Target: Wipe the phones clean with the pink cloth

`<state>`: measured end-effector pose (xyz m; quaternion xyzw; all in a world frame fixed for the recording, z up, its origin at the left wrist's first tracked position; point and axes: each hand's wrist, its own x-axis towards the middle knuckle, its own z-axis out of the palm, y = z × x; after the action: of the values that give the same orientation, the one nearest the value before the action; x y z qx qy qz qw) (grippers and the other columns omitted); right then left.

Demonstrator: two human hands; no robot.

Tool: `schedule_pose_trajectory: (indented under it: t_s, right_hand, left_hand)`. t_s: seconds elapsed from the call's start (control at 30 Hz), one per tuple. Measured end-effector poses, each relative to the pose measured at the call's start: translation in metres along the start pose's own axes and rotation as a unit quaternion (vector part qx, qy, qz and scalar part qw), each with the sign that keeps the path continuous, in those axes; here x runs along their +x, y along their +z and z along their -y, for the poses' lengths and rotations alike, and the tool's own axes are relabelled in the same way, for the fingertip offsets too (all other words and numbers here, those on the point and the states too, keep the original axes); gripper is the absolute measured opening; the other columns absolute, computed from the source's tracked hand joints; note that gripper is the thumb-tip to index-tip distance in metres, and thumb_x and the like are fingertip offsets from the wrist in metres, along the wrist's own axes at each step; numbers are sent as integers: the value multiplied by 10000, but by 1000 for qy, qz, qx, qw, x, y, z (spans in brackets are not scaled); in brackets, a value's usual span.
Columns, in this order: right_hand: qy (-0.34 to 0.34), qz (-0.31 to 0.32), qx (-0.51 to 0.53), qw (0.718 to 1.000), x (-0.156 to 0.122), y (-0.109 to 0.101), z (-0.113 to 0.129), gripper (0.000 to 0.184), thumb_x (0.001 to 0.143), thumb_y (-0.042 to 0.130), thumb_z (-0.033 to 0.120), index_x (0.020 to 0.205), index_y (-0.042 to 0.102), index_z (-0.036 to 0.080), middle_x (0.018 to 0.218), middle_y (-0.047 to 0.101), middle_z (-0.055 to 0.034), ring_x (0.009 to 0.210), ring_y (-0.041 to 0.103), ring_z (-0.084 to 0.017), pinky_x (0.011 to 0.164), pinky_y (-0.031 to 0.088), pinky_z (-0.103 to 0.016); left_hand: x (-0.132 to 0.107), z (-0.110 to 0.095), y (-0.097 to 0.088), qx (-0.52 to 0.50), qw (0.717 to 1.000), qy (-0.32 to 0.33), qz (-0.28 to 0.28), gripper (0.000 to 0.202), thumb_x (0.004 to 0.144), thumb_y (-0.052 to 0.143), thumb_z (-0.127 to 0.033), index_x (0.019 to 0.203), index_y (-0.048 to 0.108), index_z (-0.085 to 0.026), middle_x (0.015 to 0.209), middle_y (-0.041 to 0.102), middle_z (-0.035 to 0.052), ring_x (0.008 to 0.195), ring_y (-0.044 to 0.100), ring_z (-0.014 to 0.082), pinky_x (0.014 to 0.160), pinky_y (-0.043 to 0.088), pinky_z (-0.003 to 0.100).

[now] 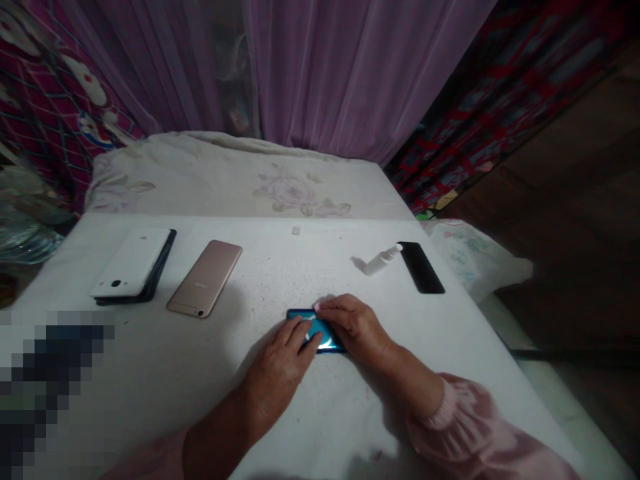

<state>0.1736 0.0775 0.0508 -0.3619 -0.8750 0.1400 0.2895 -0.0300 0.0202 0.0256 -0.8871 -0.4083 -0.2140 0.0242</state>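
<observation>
The blue phone (pixel 319 325) lies flat on the counter (pixel 280 267) before me. My left hand (pixel 280 353) rests loosely spread across it, probably to steady it; my right hand (pixel 357 323) bunches its fingers at the far edge, pinching what I cannot tell.

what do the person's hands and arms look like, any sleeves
The left hand and right hand wear no gloves. The right sleeve is pink, loose and slightly shiny, with a gathered cuff. The left sleeve, partly in view, is pink too.
</observation>
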Motion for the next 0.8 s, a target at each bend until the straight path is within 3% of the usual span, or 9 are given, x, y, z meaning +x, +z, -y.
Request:
schedule_pose_trajectory:
  t_s: [0.17, 0.4, 0.67, 0.8]
  right_hand:
    - [-19, -3, -24, 1000, -13, -8, 3, 207, 914, 559, 144, 1047, 712, 186, 963, 712, -101, 872, 668, -190, 736, 591, -322]
    - [-36, 12, -15, 999, 11, 3, -2, 200, 926, 547, 179, 1040, 711, 182, 970, 715, -97, 885, 668, -195, 758, 587, -321]
    - [-42, 4, -16, 999, -25, -16, -3, 232, 912, 549, 115, 1070, 696, 200, 945, 708, -85, 856, 663, -179, 718, 584, -310]
    - [-55, 32, -8, 998, -2, -5, -4, 200, 927, 539, 170, 1025, 713, 182, 974, 714, -91, 873, 657, -190, 739, 585, -324]
  left_hand:
    - [0, 0, -1, -6, 1000, 1, 13, 317, 940, 488, -121, 1242, 568, -179, 1196, 643, 106, 1159, 568, 242, 944, 511, 394]
    - [1, -1, -1, 3, 1000, 0, -3, 295, 947, 449, -107, 1200, 588, -170, 1159, 652, 100, 1139, 580, 246, 925, 520, 392]
    - [-1, -2, 0, -3, 1000, 0, 24, 349, 922, 521, -123, 1266, 557, -164, 1202, 637, 122, 1171, 560, 260, 944, 511, 416]
    - [-1, -2, 1, -7, 1000, 6, 19, 340, 915, 518, -106, 1247, 572, -160, 1205, 636, 124, 1174, 559, 263, 962, 499, 420]
